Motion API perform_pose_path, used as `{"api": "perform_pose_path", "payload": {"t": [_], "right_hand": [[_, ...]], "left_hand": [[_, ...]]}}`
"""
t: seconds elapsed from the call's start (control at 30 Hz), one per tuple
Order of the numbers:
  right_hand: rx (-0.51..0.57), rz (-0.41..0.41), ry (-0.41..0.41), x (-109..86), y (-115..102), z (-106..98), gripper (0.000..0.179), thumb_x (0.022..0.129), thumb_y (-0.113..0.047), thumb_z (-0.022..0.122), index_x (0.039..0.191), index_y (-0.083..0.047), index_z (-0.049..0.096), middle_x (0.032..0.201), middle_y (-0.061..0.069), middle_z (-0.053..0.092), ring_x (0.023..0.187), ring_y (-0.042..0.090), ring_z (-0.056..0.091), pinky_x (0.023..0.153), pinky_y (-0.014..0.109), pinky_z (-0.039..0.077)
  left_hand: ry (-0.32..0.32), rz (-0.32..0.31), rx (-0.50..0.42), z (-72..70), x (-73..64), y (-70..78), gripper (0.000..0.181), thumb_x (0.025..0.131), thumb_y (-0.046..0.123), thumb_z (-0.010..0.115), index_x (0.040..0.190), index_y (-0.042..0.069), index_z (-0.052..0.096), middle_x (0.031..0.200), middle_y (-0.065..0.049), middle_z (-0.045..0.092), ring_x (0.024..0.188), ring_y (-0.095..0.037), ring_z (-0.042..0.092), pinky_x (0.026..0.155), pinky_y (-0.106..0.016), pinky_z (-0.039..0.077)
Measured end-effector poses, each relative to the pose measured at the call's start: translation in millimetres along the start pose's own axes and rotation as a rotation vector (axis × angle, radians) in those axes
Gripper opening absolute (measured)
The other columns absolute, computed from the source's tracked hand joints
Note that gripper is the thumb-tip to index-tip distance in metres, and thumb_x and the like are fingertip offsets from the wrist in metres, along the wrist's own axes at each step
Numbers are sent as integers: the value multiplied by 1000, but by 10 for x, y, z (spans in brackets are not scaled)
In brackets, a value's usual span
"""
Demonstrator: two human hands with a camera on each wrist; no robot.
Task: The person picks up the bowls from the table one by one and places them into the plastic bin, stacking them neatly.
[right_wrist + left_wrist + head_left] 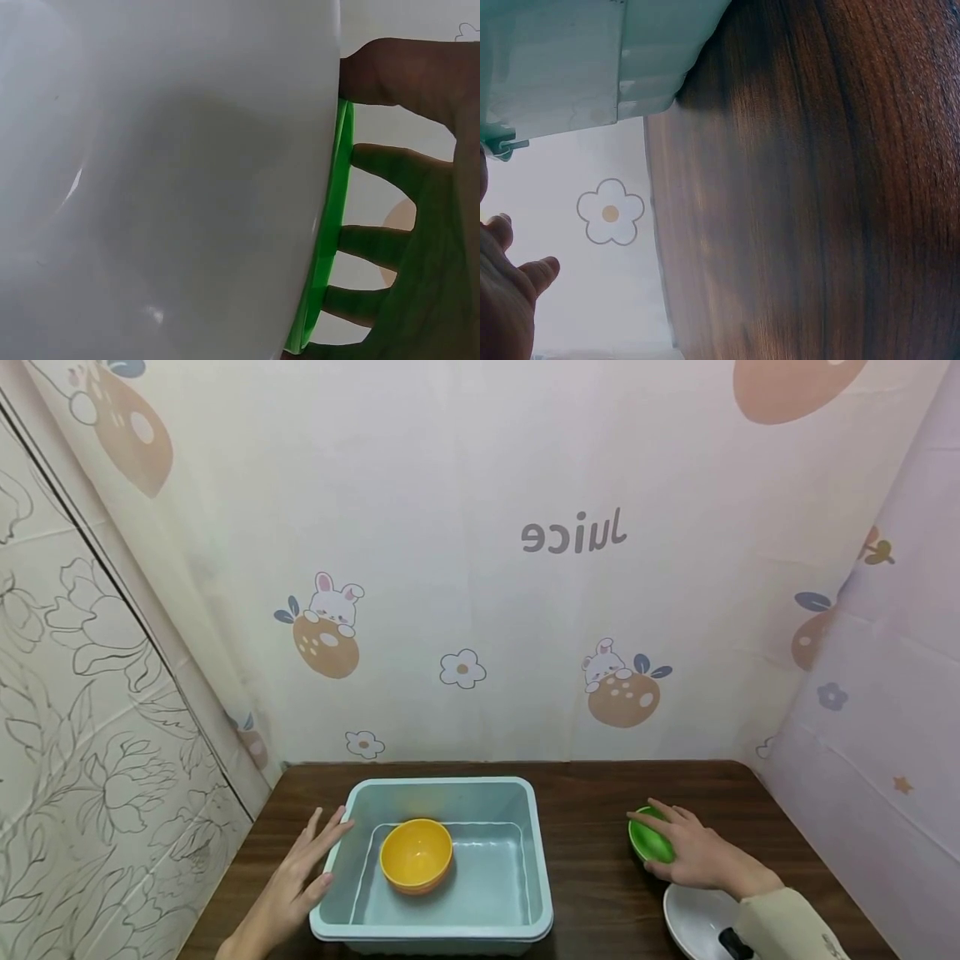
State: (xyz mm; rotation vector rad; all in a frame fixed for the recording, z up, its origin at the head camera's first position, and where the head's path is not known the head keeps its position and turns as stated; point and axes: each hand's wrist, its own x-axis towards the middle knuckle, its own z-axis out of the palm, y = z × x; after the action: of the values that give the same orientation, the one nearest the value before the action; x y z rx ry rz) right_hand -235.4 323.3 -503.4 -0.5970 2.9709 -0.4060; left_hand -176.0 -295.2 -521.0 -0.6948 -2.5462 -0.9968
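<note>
My right hand (pixel 693 852) spans a small green bowl (pixel 651 837) on the right side of the table, thumb at the near rim and fingers over the far rim. In the right wrist view, the fingertips meet the green bowl's rim (pixel 330 225) behind a large white dish (pixel 187 187). At the left, my left hand (pixel 288 885) has its fingers spread, fingertips right at the rim of a pale blue-green plastic basin (pixel 487 860). Inside that basin sits a yellow bowl (pixel 416 852), left of its middle.
The white dish lies under my right forearm, near the table's front right. A dark wood-grain table (pixel 592 893) carries everything. Printed cloth (pixel 465 568) hangs behind it and on the right; a flower-patterned panel (pixel 97 693) stands to the left.
</note>
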Motion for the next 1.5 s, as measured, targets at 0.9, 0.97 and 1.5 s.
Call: {"api": "perform_pose_path", "payload": {"t": [0.9,0.97,1.5], "right_hand": [[9,-13,-23,22,-28,21,74,87,-45,78,152,-21,51,159,29,36,130,72,37,76,88,40],[5,-24,-28,17,-25,13,72,87,-44,77,151,-21,52,159,30,36,128,73,37,75,89,39],[22,-21,-60,38,-28,-17,69,89,-43,76,151,-21,52,158,31,35,128,72,37,73,87,41]], "left_hand": [[5,27,-15,-13,-10,-13,60,97,8,57,156,18,46,167,-11,35,161,-21,2,97,-92,18],[5,37,-21,-14,-2,-9,60,97,8,58,155,16,47,167,-12,35,161,-20,2,97,-92,18],[8,21,-23,-1,10,-1,60,97,9,57,155,19,47,166,-12,36,160,-19,2,96,-92,19]]}}
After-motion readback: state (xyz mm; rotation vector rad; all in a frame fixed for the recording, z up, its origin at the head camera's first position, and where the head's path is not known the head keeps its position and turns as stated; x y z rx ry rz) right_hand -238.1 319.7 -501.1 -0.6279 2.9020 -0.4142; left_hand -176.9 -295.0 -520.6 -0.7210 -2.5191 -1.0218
